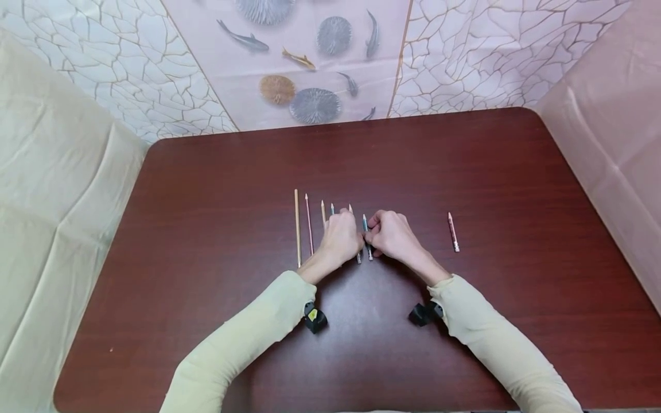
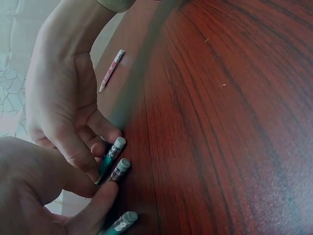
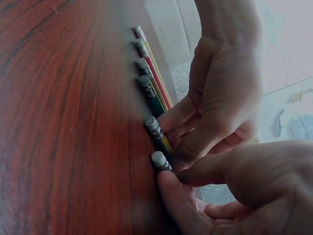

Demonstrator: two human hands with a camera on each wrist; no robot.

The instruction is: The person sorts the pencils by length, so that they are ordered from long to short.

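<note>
My left hand (image 1: 341, 236) pinches a dark and yellow pencil (image 3: 154, 128) with a pale eraser, lying in a row of pencils on the table. Beside it my right hand (image 1: 395, 234) pinches a teal pencil (image 2: 111, 154) between thumb and fingers. The two pencils lie close together with a small gap, eraser ends toward me. Left of them are a green pencil (image 3: 148, 87), a yellow one (image 1: 323, 210), a red one (image 1: 308, 223) and a long yellow one (image 1: 297, 226). The left hand partly covers the green and shorter yellow pencils in the head view.
A short red patterned pencil (image 1: 453, 232) lies apart on the right of the dark red wooden table (image 1: 232, 189). Pale cloth hangs around the table's sides, and a patterned cloth (image 1: 310, 57) stands behind its far edge.
</note>
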